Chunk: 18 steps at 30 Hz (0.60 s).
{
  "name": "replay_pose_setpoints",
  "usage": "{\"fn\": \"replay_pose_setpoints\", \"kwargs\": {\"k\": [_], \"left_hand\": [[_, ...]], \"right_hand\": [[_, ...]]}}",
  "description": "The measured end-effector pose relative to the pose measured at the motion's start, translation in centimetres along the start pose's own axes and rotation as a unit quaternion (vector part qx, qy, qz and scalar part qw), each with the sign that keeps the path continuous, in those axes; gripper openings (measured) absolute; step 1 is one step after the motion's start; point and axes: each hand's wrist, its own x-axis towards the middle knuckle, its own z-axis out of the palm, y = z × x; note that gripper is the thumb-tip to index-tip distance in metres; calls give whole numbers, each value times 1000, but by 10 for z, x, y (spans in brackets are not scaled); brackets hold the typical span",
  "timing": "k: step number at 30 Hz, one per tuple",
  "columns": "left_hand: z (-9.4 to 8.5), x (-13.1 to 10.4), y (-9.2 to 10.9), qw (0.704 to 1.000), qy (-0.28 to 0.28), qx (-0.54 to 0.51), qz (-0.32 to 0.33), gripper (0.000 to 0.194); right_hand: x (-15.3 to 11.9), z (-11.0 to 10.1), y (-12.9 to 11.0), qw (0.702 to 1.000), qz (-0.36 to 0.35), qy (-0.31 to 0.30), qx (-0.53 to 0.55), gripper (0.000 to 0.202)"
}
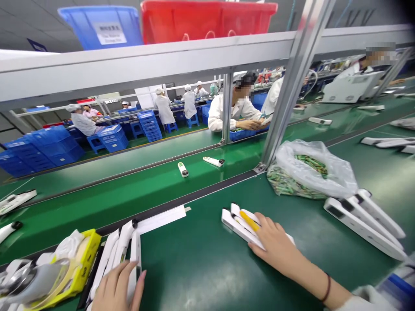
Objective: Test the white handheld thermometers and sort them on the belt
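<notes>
My left hand (115, 287) is at the lower left, its fingers over the near end of a slim white handheld device (136, 244) and the thumb along its right side. More white devices (112, 250) lie close beside it in a row. Right of centre, my right hand (274, 242) is closed around a small group of white handheld devices (238, 224) lying on the green table. A yellow strip-like piece (249, 221) shows among them at the fingertips. The palm hides the near ends of this group.
A yellow-rimmed tray (86, 263) of parts is at left. An open plastic bag (314, 172) of small green pieces and several white devices (363, 224) lie right. Beyond, a metal post (288, 86) rises beside a green conveyor (155, 183); a co-worker (236, 108) sits across.
</notes>
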Motion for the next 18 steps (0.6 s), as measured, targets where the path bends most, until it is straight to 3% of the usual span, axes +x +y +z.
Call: {"fn": "replay_pose_setpoints", "kwargs": {"k": [3,4,6,9,11,13,16,18], "left_hand": [[31,84,29,995,-55,-46,74,30],[49,115,38,989,-103,-45,91,32],[91,171,54,984,-138,-40,107,37],[150,232,66,978,-179,-18,106,42],[176,255,67,973,-208,2,98,38],[190,268,64,968,-232,24,89,29],[196,277,67,965,-245,52,85,23],[197,279,80,965,-238,61,93,26]], "right_hand": [[-16,5,38,999,37,23,-12,18],[-20,7,48,998,46,30,-15,18],[-27,9,62,997,64,43,-23,18],[-33,9,72,994,88,61,-29,21],[-34,9,72,992,103,69,-30,27],[-34,6,70,991,114,63,-27,30],[-30,0,67,992,120,39,-15,26],[-28,-6,68,992,122,23,-9,24]]}}
